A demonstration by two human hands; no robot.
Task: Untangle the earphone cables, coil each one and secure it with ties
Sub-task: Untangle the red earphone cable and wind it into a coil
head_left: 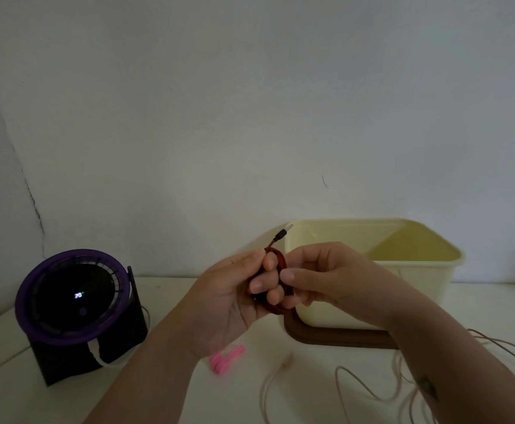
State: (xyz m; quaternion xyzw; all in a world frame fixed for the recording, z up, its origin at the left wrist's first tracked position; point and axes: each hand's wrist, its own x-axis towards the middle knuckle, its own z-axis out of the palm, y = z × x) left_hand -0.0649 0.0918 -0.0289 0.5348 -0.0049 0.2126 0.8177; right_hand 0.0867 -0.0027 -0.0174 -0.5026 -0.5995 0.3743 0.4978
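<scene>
Red cable (278, 257): braided coil held above the worktop (167, 298), mostly hidden between both hands.
Plug (281, 235): black, sticking up from the coil.
Left hand (228, 298): fingers curled round the coil.
Right hand (326, 276): fingers pinching the coil's right edge.
Pink ties (226, 358): on the worktop below the left hand; blurred, number unclear.
Beige cable (357, 384): loose loops at lower right, cut off by the frame edge.
Cream tub (372, 295): behind the hands, on a brown lid (326, 335).
Purple fan (69, 295): far left.

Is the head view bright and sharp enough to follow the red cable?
Head view: dim, flat light, no glare; the coiled red braided cable gripped by the left hand and right hand looks soft but traceable; the thin beige earphone cable is faint.
</scene>
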